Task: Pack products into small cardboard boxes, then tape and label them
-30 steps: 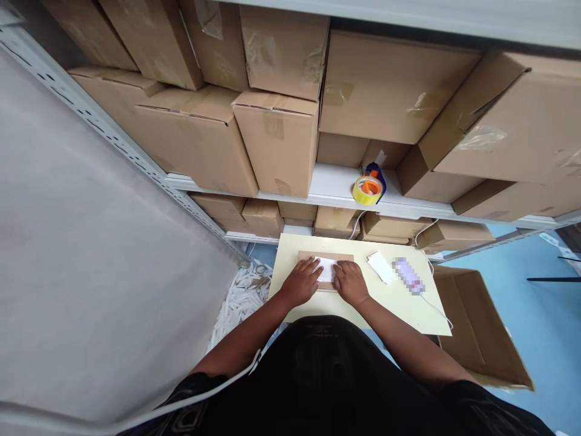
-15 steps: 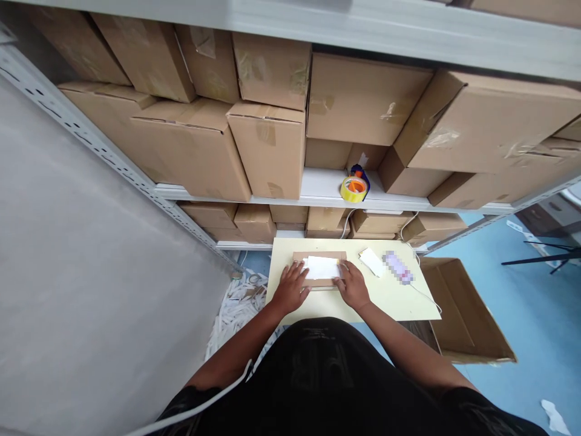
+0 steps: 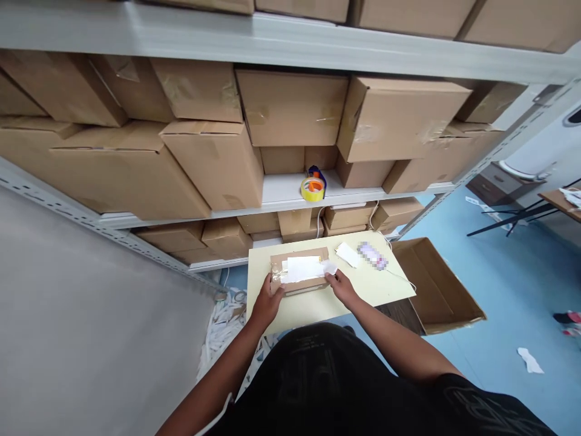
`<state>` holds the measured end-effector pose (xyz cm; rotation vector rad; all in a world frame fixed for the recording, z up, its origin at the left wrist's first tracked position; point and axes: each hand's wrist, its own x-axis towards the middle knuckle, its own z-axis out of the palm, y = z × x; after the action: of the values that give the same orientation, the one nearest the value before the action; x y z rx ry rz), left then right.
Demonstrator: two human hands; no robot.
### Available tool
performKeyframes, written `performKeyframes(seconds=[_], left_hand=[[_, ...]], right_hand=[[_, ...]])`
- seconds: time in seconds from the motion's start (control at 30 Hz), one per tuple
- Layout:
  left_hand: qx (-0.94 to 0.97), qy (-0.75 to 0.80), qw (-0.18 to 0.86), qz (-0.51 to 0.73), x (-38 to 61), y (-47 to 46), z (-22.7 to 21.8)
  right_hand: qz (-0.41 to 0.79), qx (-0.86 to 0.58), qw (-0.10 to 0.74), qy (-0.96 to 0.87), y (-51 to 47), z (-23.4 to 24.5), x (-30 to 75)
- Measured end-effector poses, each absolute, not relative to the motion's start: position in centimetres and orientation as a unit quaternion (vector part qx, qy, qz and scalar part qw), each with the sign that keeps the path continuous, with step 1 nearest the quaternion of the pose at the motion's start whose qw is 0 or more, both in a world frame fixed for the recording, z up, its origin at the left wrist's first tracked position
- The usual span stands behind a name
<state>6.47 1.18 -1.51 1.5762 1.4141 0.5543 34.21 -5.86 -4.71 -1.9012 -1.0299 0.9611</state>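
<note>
A small brown cardboard box point(image 3: 299, 286) lies on the pale yellow tabletop point(image 3: 290, 312), with a white label point(image 3: 303, 269) across its top. Clear tape shows at its left end. My left hand point(image 3: 267, 303) grips that end, thumb along the near edge and fingers partly hidden behind the side. My right hand point(image 3: 343, 288) is closed at the near right corner of the box. Just above its fingertips, a loose white slip point(image 3: 330, 267) juts past the box's right edge; whether the fingers also pinch it is unclear.
White papers point(image 3: 347, 254) and a blurred-out purple-white object point(image 3: 373, 255) with a cable lie right of the box. A yellow tape roll point(image 3: 312, 190) in a dispenser sits on the shelf among cardboard boxes. An open carton point(image 3: 438, 287) stands right of the table; paper scraps point(image 3: 222, 330) litter the floor left.
My hands have gone from lying flat on the label to gripping the box at its two ends. The loose slip now shows at the right. My view has swung right.
</note>
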Motion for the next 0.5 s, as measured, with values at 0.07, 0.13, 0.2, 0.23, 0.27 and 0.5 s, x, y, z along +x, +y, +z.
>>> performKeyframes(seconds=[0.07,0.13,0.2,0.23,0.27,0.5], left_hand=[[0.640,0.579,0.450,0.229,8.0,0.6,0.0],[0.642,0.578,0.447,0.233,10.2,0.2,1.6],[0.647,0.577,0.437,0.239,13.0,-0.3,3.1],[0.651,0.576,0.431,0.242,14.7,-0.5,3.8],[0.654,0.576,0.426,0.245,16.6,-0.7,4.5],[0.685,0.496,0.462,0.269,33.0,-2.8,7.6]], right_hand=[[0.360,-0.736,0.399,-0.411,-6.7,-3.5,35.7],[0.340,-0.730,0.420,-0.419,-7.5,-2.3,37.7],[0.326,-0.727,0.436,-0.419,-8.4,-1.3,40.4],[0.322,-0.728,0.443,-0.413,-9.0,-0.8,42.0],[0.319,-0.730,0.450,-0.404,-9.6,-0.4,43.8],[0.280,-0.752,0.489,-0.341,-16.4,1.7,58.9]])
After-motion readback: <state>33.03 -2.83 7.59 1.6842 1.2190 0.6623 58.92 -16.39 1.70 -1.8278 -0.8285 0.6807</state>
